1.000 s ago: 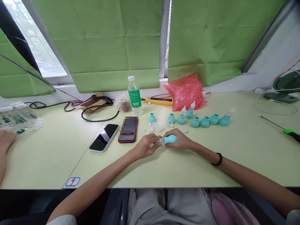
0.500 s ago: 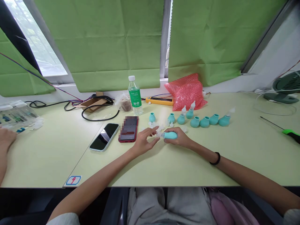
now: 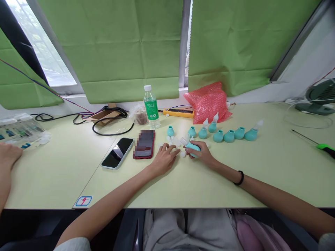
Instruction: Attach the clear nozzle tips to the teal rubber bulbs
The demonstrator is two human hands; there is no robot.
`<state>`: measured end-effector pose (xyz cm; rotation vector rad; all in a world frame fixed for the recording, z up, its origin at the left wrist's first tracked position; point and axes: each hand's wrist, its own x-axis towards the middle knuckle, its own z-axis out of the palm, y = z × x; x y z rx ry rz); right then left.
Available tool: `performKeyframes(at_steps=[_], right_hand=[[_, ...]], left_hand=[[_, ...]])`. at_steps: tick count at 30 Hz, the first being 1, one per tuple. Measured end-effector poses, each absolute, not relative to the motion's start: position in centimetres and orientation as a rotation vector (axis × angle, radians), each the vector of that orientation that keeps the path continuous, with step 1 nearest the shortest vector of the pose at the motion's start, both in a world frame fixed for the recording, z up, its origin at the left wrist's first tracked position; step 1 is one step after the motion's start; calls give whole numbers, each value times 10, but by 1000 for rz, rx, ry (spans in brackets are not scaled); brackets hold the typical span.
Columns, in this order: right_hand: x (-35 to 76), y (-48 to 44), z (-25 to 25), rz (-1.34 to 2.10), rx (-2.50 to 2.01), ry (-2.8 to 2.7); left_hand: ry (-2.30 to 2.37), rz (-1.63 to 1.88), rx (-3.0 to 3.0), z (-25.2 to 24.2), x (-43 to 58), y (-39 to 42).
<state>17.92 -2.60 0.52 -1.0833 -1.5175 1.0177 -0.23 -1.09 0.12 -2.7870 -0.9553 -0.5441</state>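
Observation:
My right hand is wrapped round a teal squeeze bulb with a clear tip pointing up and left. My left hand rests low over the table with fingers apart, beside small clear and whitish plastic parts. One small white round piece lies between the two hands. Beyond them stand several more teal bulbs; some have an open neck, like the bulb, and others carry a clear pointed tip, like the bulb at the right end.
Two phones, one dark-screened and one red-cased, lie left of my left hand. Behind are a water bottle, a yellow tool and a red bubble bag. A screwdriver lies right; another person's hand is at left.
My left hand has come away from the bulb's clear tip and lowered to the table by the small parts. My right hand keeps the bulb, its tip now tilted more upward.

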Motion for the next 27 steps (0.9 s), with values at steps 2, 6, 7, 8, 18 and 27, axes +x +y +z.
performKeyframes(at_steps=[2, 6, 7, 8, 18, 27], right_hand=[[179, -27, 6, 1057, -1075, -1519], [179, -27, 7, 1095, -1088, -1527], [179, -27, 7, 1104, -1090, -1532], [178, -27, 6, 1115, -1090, -1536], [177, -26, 6, 1259, -1064, -1493], [176, -28, 7, 1297, -1102, -1482]], left_hand=[[-942, -511, -2809, 1, -1, -13], [-964, -585, -2852, -2, -1, -10], [-965, -617, -2863, -3, -1, -8], [-965, -646, -2874, -3, -1, -6], [-1046, -802, -2958, -7, -2, -2], [-1207, -1002, -3015, -10, -2, -2]])
